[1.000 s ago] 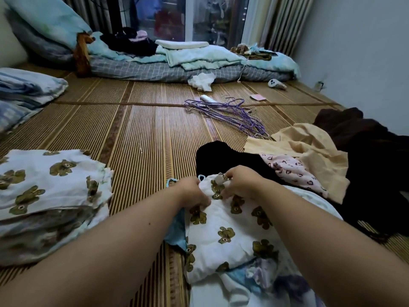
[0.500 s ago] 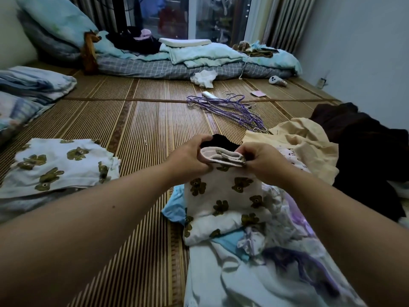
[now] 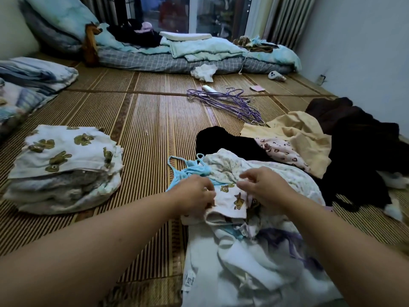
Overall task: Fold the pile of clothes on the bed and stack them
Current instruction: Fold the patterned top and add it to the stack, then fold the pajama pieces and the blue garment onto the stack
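Bear-print garment point(image 3: 231, 203) | white, folded small | left hand point(image 3: 194, 193) pinches edge | right hand point(image 3: 262, 185) grip unclear

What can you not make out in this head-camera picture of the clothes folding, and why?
- Head view: whether the right hand grips the bear-print garment; its curled fingers hide the contact.
- Head view: the label on the white cloth; print too small.
- Head view: lower pieces of the folded stack; the top piece covers them.
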